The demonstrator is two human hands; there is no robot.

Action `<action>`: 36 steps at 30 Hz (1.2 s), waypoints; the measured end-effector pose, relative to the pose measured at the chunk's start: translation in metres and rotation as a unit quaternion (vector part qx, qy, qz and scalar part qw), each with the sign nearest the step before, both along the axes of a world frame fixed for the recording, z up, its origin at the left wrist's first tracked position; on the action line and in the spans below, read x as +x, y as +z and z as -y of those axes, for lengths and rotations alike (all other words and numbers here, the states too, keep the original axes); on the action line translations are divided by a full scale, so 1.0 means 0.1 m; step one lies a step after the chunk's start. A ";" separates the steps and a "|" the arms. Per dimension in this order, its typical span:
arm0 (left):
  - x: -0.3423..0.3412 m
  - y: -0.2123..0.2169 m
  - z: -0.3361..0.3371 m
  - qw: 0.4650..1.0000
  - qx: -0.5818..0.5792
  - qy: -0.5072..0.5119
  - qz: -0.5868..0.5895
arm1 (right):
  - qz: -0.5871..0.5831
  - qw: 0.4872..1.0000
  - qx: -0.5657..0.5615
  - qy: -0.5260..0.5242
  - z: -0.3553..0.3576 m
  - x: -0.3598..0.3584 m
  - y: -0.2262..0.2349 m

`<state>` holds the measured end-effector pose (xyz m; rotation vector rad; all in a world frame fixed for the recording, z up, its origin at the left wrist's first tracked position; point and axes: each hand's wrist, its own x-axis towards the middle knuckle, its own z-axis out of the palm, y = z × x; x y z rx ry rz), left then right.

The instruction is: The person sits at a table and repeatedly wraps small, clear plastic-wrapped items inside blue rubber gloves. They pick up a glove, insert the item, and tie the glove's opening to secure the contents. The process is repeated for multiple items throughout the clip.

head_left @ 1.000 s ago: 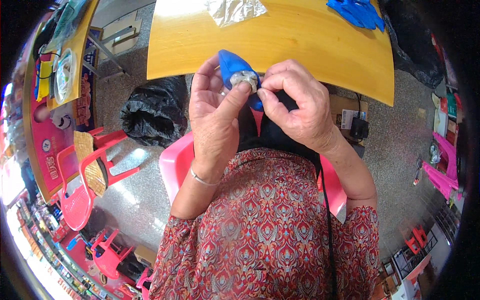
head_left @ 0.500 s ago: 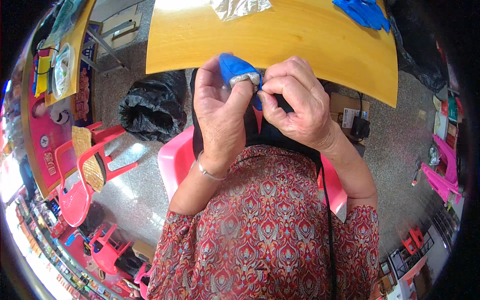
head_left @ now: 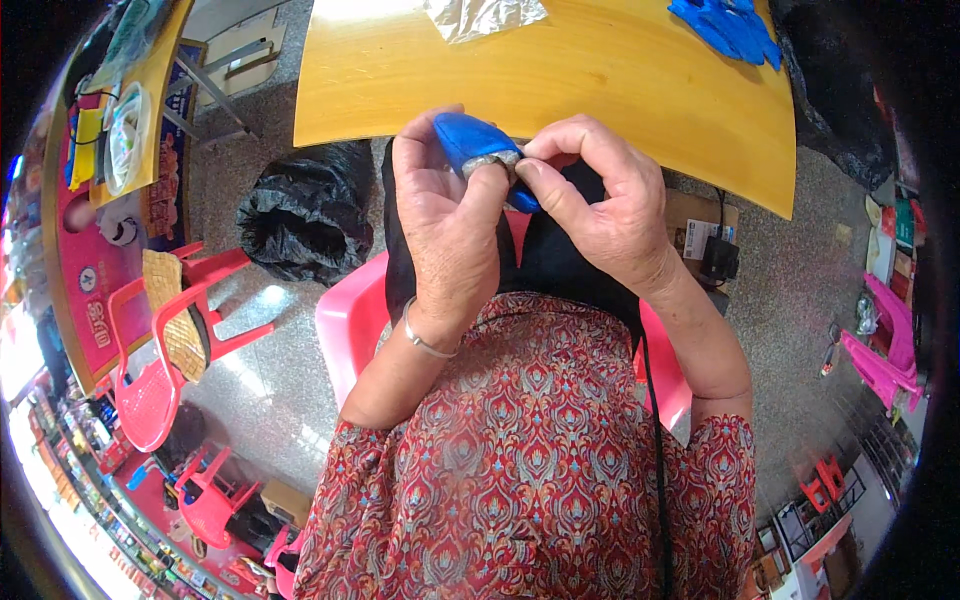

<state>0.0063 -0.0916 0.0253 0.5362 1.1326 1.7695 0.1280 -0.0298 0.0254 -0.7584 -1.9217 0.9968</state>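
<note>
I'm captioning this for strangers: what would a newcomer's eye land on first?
Probably the bright blue piece in the left hand, with the right hand pinching at its edge, by the yellow table. Next, the red patterned shirt filling the lower middle. The black bag on the floor, left of the hands, stands out too.

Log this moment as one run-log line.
left hand: holds blue fabric piece, greyish material at its opening | right hand: pinches at its edge | yellow table: clear plastic, blue pile
</note>
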 end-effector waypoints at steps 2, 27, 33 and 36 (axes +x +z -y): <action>0.01 -0.01 0.00 1.000 0.003 -0.003 0.010 | 0.006 1.000 0.000 0.005 0.00 0.00 -0.02; -0.10 0.01 0.04 0.994 -0.055 -0.095 0.019 | -0.016 0.988 -0.152 -0.002 -0.10 0.09 -0.18; -0.29 -0.03 0.10 0.967 -0.057 -0.143 0.204 | -0.034 0.986 -0.160 0.016 -0.13 0.10 -0.10; -0.26 -0.06 0.11 0.973 -0.058 -0.127 0.183 | 0.003 0.999 -0.027 0.047 -0.10 0.08 0.02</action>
